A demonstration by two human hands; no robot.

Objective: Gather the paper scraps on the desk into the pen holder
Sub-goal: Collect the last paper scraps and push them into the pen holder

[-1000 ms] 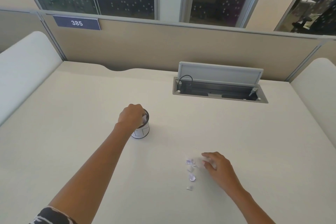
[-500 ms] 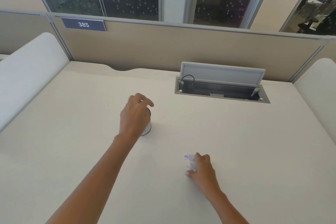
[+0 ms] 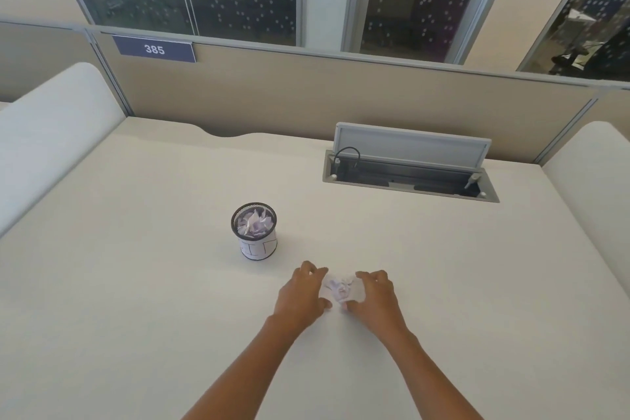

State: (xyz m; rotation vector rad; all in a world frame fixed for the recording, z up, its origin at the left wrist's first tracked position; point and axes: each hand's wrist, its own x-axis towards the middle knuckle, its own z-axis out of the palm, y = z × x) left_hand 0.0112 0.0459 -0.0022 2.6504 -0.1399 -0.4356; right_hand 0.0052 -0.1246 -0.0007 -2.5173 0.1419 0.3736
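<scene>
To finish this sweep well, both hands should press the paper scraps (image 3: 341, 288) into one tight clump on the desk (image 3: 136, 283) before lifting, so none slips out on the way to the pen holder (image 3: 255, 232) — which stands upright just beyond and to the left, already holding scraps. The left hand (image 3: 301, 293) and right hand (image 3: 373, 297) lie palm-down, facing each other, fingers curled and half-open, touching the little pile from either side — cupping it, not yet gripping it off the surface.
</scene>
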